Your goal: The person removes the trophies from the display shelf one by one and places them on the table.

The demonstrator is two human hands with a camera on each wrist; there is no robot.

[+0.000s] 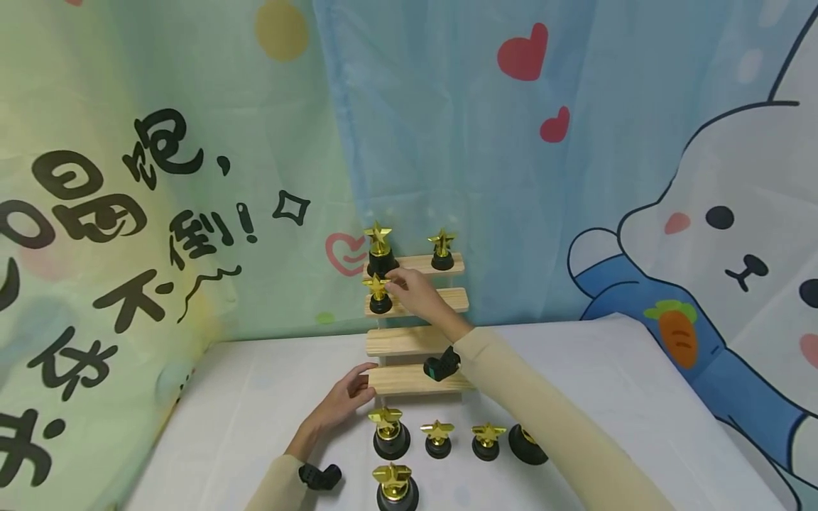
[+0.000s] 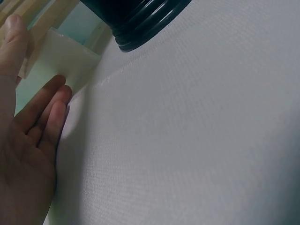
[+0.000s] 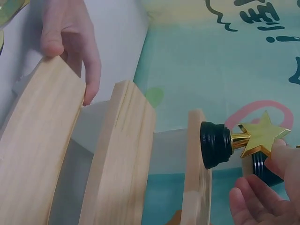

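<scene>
A stepped wooden display stand [image 1: 415,342] has light wood shelves on a clear frame. On its second shelf from the top stands a small gold star trophy [image 1: 380,301] with a black base. My right hand [image 1: 414,289] pinches the trophy's star; in the right wrist view the thumb [image 3: 283,157] lies against one point of the star. My left hand [image 1: 348,394] holds the left end of the lowest shelf [image 3: 40,136], thumb on its front corner. Its other fingers [image 2: 51,108] reach past the shelf end, nearly straight, beside the translucent side support [image 2: 65,56].
A larger trophy [image 1: 381,259] and a smaller one [image 1: 442,252] stand on the top shelf. In front of the stand, several trophies [image 1: 391,434] stand on the white tablecloth [image 1: 255,397], one partly behind my right sleeve. A printed curtain [image 1: 415,142] hangs close behind.
</scene>
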